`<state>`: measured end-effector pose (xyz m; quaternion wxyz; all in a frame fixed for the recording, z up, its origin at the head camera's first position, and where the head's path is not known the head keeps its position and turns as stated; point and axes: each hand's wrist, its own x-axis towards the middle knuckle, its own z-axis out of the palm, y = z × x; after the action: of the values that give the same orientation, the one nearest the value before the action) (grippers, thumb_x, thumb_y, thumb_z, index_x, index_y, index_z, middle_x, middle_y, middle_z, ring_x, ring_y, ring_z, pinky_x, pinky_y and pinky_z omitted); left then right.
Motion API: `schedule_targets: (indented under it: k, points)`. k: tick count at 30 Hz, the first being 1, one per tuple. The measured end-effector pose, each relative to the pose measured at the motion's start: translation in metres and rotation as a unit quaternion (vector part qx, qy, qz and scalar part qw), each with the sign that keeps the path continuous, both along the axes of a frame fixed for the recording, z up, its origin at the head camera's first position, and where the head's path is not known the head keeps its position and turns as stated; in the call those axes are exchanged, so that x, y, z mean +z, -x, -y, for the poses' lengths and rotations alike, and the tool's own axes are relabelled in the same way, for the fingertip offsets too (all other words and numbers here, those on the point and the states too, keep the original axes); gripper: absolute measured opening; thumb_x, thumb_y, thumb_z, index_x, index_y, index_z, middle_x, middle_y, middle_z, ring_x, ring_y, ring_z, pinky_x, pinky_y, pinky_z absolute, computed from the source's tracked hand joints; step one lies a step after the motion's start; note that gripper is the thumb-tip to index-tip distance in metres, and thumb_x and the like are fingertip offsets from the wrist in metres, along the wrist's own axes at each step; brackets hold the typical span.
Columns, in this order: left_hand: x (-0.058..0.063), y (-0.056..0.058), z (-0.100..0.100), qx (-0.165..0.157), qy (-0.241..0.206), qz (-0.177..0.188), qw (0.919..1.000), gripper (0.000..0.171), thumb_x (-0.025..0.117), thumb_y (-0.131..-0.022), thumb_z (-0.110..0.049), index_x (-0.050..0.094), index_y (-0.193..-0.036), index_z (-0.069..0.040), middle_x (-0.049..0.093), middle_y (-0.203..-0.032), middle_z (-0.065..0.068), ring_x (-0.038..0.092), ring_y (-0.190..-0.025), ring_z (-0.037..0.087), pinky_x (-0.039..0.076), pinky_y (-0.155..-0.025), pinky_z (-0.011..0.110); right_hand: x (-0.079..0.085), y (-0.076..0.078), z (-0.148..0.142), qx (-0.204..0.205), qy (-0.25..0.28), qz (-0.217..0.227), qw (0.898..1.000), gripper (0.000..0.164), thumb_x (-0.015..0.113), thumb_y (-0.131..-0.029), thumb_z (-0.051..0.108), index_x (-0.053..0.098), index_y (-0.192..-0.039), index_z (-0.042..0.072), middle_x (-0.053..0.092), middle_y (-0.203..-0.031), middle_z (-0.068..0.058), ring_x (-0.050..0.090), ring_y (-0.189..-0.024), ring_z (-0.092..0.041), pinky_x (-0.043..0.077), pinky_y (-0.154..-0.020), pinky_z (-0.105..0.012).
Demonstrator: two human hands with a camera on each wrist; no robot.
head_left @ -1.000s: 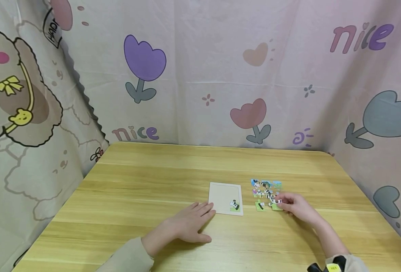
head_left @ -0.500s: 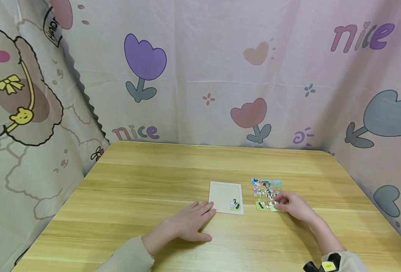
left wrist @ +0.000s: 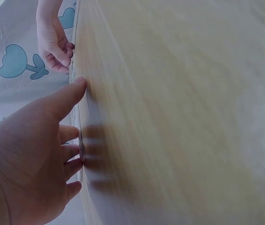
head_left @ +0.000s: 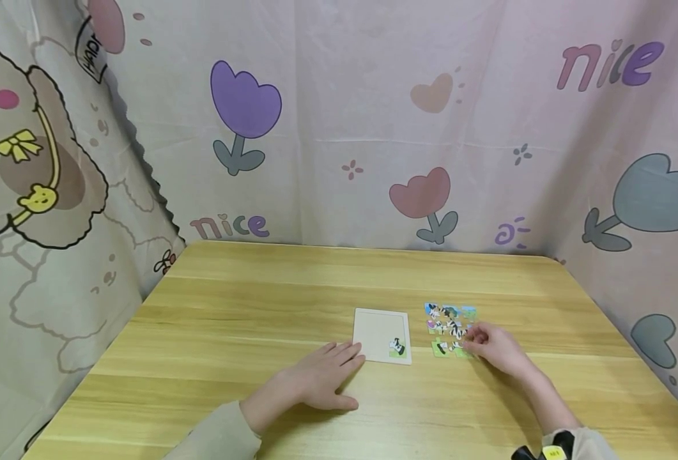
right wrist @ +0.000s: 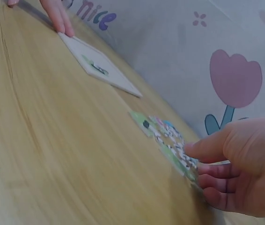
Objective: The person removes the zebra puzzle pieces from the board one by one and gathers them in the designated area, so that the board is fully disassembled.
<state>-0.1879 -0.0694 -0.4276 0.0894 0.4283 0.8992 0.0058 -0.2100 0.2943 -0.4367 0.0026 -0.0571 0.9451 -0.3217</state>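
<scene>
A shallow pale puzzle tray (head_left: 373,329) lies mid-table, with one green puzzle piece (head_left: 397,347) in its lower right corner. My left hand (head_left: 327,377) lies palm down, fingers extended, their tips at the tray's left edge; in the left wrist view the left hand (left wrist: 34,145) shows its thumb spread. To the tray's right, loose puzzle pieces (head_left: 440,347) with black-and-white animal prints lie in rows. My right hand (head_left: 500,348) bends its thumb and fingers at their right side. In the right wrist view, the right hand's thumb (right wrist: 207,146) hovers over or touches pieces; any grip is hidden.
The wood-grain table (head_left: 258,306) extends around the tray and pieces. A printed curtain (head_left: 339,128) with flowers and lettering hangs behind the far edge and along both sides. A black strap with a yellow label (head_left: 554,452) sits on the right wrist.
My right hand has shifted slightly left, its thumb and fingertips drawing closer together over the pieces. The left hand and the tray stay in place.
</scene>
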Motion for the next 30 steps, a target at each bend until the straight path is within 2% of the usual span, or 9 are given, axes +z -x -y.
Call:
schedule_targets:
  k: [3,7,14,20,23,27,30]
  points:
    - [0.0,-0.001,0.0,-0.001,-0.001,-0.002,1.0,0.078,0.046,-0.087,-0.06,0.03,-0.145,-0.01,0.022,-0.152,0.008,0.019,-0.139,0.023,0.019,-0.112,0.04,0.004,0.001,0.006,-0.002,0.011,-0.007,1.0,0.03,0.071,-0.081,0.019,0.06,-0.101,-0.001,0.058,-0.08,-0.001,0.054,-0.074,-0.014,0.045,-0.067,-0.031]
    - [0.001,-0.001,0.001,-0.001,0.0,-0.004,1.0,0.077,0.046,-0.088,-0.059,0.031,-0.145,-0.01,0.022,-0.152,0.008,0.02,-0.138,0.023,0.019,-0.112,0.04,0.009,0.005,0.016,0.007,0.056,-0.014,0.998,0.041,0.07,-0.081,0.013,0.054,-0.113,-0.006,0.06,-0.085,-0.004,0.057,-0.077,-0.016,0.048,-0.067,-0.028]
    - [0.001,-0.002,0.0,0.003,-0.003,0.0,1.0,0.077,0.046,-0.088,-0.059,0.031,-0.145,-0.01,0.022,-0.152,0.008,0.02,-0.139,0.023,0.019,-0.112,0.04,0.016,0.013,0.042,0.04,0.096,-0.012,0.995,0.039,0.07,-0.08,0.008,0.054,-0.113,-0.007,0.059,-0.087,-0.005,0.057,-0.078,-0.017,0.049,-0.062,-0.023]
    - [0.002,-0.003,0.0,0.004,0.001,-0.003,1.0,0.078,0.046,-0.088,-0.06,0.03,-0.145,-0.011,0.022,-0.152,0.008,0.019,-0.139,0.023,0.019,-0.112,0.04,0.01,0.014,0.064,0.087,0.127,0.001,0.988,0.031,0.067,-0.08,0.001,0.055,-0.108,-0.008,0.057,-0.085,-0.006,0.055,-0.078,-0.017,0.049,-0.062,-0.022]
    - [0.001,-0.004,-0.001,0.003,0.009,-0.007,0.9999,0.079,0.043,-0.088,-0.062,0.029,-0.146,-0.011,0.021,-0.152,0.009,0.019,-0.139,0.023,0.018,-0.112,0.039,0.006,0.014,0.074,0.122,0.128,-0.003,0.984,0.032,0.067,-0.079,-0.001,0.055,-0.108,-0.009,0.057,-0.086,-0.006,0.055,-0.079,-0.017,0.05,-0.066,-0.023]
    - [-0.001,-0.004,-0.002,0.003,0.013,-0.008,0.9999,0.079,0.042,-0.088,-0.063,0.029,-0.146,-0.01,0.02,-0.152,0.009,0.018,-0.139,0.024,0.018,-0.112,0.039,0.004,0.013,0.085,0.162,0.097,-0.011,0.982,0.033,0.068,-0.078,0.0,0.056,-0.109,-0.008,0.058,-0.088,-0.005,0.056,-0.082,-0.016,0.05,-0.072,-0.024]
    - [-0.001,-0.004,-0.002,0.006,0.012,-0.008,0.9999,0.079,0.042,-0.088,-0.063,0.029,-0.146,-0.01,0.02,-0.152,0.009,0.018,-0.139,0.023,0.017,-0.112,0.039,0.006,0.013,0.092,0.173,0.073,-0.015,0.982,0.03,0.069,-0.079,0.001,0.06,-0.107,-0.004,0.056,-0.088,-0.004,0.055,-0.081,-0.016,0.05,-0.071,-0.024]
